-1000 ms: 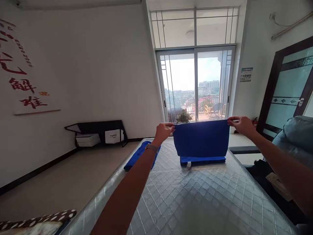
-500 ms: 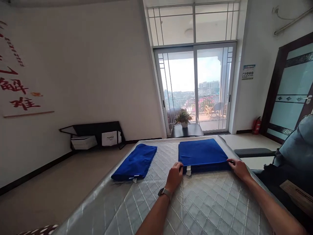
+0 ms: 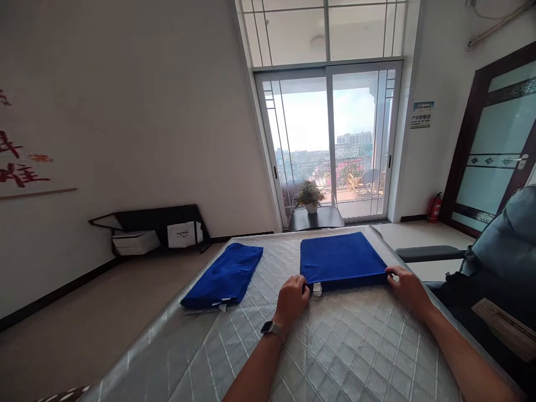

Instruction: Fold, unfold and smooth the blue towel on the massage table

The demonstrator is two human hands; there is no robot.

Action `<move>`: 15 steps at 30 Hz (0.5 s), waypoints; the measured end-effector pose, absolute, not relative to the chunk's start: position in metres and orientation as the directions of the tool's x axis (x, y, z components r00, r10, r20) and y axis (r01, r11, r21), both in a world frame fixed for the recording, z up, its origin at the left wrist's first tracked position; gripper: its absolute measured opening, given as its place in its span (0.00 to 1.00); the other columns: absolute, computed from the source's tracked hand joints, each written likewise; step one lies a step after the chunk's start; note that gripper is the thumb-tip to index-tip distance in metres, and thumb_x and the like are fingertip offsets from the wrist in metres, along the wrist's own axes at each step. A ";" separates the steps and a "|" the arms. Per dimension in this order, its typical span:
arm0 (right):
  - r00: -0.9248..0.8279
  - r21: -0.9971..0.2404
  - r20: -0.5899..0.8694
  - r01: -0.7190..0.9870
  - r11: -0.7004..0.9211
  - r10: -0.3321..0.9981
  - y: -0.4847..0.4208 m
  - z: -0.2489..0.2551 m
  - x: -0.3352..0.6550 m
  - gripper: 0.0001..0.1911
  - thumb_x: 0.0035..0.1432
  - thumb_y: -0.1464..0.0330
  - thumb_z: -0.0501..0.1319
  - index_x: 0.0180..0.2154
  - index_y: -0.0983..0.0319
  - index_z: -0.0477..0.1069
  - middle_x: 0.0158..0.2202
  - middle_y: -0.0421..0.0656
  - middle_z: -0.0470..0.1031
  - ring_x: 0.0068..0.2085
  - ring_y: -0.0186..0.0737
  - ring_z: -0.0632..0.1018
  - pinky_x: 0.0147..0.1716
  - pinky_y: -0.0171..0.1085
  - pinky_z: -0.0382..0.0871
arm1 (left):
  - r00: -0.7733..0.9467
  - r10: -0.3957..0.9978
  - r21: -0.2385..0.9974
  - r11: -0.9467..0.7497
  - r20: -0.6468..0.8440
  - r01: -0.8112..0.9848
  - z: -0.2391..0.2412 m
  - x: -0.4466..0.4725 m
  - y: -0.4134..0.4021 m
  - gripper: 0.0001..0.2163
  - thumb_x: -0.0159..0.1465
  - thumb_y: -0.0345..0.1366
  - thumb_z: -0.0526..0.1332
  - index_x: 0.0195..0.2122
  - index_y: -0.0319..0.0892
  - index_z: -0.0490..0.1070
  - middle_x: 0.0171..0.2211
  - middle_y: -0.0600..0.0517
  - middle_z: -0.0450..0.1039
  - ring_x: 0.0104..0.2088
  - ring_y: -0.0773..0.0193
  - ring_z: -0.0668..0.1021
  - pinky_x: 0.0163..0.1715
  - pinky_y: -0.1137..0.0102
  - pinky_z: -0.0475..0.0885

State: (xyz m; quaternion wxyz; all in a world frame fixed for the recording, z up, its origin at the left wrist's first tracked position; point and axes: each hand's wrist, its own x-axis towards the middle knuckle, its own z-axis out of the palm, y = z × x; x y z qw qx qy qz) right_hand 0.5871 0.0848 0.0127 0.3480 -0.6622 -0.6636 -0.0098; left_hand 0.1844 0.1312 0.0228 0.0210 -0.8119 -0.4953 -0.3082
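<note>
A blue towel [image 3: 341, 260] lies folded flat into a square on the silver quilted mattress [image 3: 318, 346]. My left hand [image 3: 292, 300] pinches its near left corner, close to a small white tag. At the near right corner rests my right hand [image 3: 405, 283], fingers on the towel's edge. A second folded blue towel [image 3: 225, 274] lies apart to the left, near the mattress's left edge; neither hand touches it.
Beyond the mattress a small dark table [image 3: 315, 218] carries a potted plant [image 3: 309, 196] before glass sliding doors [image 3: 330, 142]. A low black shelf [image 3: 154, 229] stands at the left wall. A grey chair [image 3: 498, 251] is on the right, a red fire extinguisher [image 3: 435, 207] by the door.
A second ago both hands held the towel's top edge up in the air. They have since brought it down, folding it flat, and now rest at its near corners.
</note>
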 end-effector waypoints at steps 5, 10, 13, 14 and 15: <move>0.123 -0.423 0.443 0.902 0.086 0.888 0.081 0.016 0.584 0.15 0.60 0.66 0.56 0.45 0.55 0.78 0.50 0.44 0.80 0.50 0.47 0.80 0.54 0.44 0.71 | 0.353 0.804 0.186 -0.486 0.479 0.854 0.030 0.185 0.126 0.07 0.63 0.28 0.57 0.35 0.46 0.71 0.39 0.48 0.76 0.44 0.55 0.77 0.46 0.62 0.70; 0.104 -0.337 0.463 0.939 0.066 0.880 0.081 0.017 0.583 0.14 0.59 0.66 0.56 0.42 0.56 0.78 0.48 0.46 0.81 0.52 0.49 0.78 0.56 0.46 0.68 | 0.377 0.783 0.149 -0.504 0.495 0.851 0.032 0.187 0.127 0.07 0.62 0.27 0.57 0.35 0.45 0.72 0.38 0.47 0.76 0.45 0.54 0.77 0.48 0.60 0.71; 0.079 -0.264 0.510 0.962 0.069 0.857 0.085 0.016 0.578 0.14 0.61 0.65 0.54 0.41 0.58 0.77 0.49 0.48 0.80 0.53 0.52 0.77 0.59 0.50 0.66 | 0.370 0.743 0.191 -0.549 0.558 0.814 0.030 0.190 0.129 0.09 0.66 0.29 0.55 0.43 0.45 0.73 0.48 0.45 0.77 0.53 0.54 0.76 0.55 0.58 0.70; 0.068 -0.256 0.531 0.963 0.083 0.845 0.087 0.015 0.576 0.15 0.62 0.65 0.53 0.43 0.59 0.77 0.51 0.49 0.79 0.54 0.52 0.76 0.59 0.51 0.66 | 0.383 0.720 0.197 -0.580 0.579 0.791 0.029 0.191 0.129 0.11 0.67 0.30 0.55 0.48 0.44 0.73 0.54 0.44 0.75 0.57 0.53 0.74 0.58 0.57 0.69; 0.053 -0.256 0.551 0.960 0.109 0.833 0.089 0.014 0.574 0.17 0.63 0.65 0.52 0.47 0.60 0.76 0.54 0.50 0.78 0.56 0.52 0.76 0.61 0.51 0.65 | 0.410 0.694 0.193 -0.615 0.592 0.764 0.028 0.193 0.130 0.14 0.68 0.31 0.55 0.53 0.44 0.71 0.60 0.44 0.71 0.62 0.53 0.71 0.61 0.55 0.67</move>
